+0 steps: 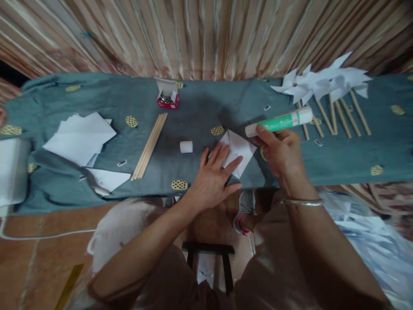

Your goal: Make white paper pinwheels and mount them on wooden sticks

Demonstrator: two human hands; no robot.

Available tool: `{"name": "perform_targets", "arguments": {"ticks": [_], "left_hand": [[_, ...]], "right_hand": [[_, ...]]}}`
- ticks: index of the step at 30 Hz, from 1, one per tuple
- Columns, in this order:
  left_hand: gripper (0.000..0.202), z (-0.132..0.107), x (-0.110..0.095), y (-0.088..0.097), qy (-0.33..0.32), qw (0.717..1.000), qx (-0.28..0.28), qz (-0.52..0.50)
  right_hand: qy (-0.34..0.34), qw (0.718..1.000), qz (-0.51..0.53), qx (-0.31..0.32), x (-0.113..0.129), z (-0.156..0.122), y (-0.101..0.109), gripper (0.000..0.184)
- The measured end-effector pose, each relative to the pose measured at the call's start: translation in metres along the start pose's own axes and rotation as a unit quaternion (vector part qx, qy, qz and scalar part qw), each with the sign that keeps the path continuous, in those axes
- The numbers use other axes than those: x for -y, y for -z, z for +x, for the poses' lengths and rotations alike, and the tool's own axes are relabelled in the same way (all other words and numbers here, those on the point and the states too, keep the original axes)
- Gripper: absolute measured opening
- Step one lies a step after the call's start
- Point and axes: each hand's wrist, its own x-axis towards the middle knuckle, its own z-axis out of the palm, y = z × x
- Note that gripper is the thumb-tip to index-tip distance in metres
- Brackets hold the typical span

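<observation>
My left hand [214,174] lies spread over a small white paper square [240,156] near the front edge of the cloth, its fingers stretched out and pressing on it. Crease lines run across the paper. In my right hand [279,148] is a green and white glue stick [280,122], held nearly level just above the paper's right corner, its left end between thumb and fingers. A short white cap [186,147] lies on its side to the left of the paper. Part of the paper is hidden under my left fingers.
Several wooden sticks [150,146] lie left of the cap, below a red box [167,100] of small metal pieces. White paper sheets [79,137] are piled farther left. Finished paper pinwheels [322,84] on sticks lie at the right. A white device [13,172] stands at the left edge.
</observation>
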Motion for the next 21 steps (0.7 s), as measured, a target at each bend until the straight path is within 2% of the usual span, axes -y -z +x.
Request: {"name": "perform_targets", "arguments": {"ticks": [3,6,9,12,17,21], "left_hand": [[0.056,-0.003,0.013,0.013,-0.007,0.998,-0.062,-0.017],[0.051,-0.009,0.038,0.030,0.059,0.989,-0.133,-0.004],[0.055,-0.018,0.064,0.041,0.140,0.980,-0.144,0.015],[0.048,-0.024,0.080,0.044,0.160,0.979,-0.127,0.011],[0.033,-0.022,0.080,0.042,0.165,0.975,-0.147,-0.010],[0.031,-0.017,0.071,0.039,0.186,0.960,-0.179,-0.108]], "right_hand": [[-0.041,0.993,0.109,0.005,0.004,0.000,-0.003,0.026],[-0.084,0.971,0.222,-0.014,0.010,-0.002,-0.006,0.027],[-0.112,0.952,0.285,-0.020,0.013,-0.002,-0.009,0.028],[-0.137,0.942,0.305,0.001,0.015,-0.003,-0.010,0.028],[-0.168,0.930,0.326,0.035,0.020,-0.010,-0.020,0.030],[-0.200,0.909,0.360,0.070,0.025,-0.019,-0.033,0.030]]}}
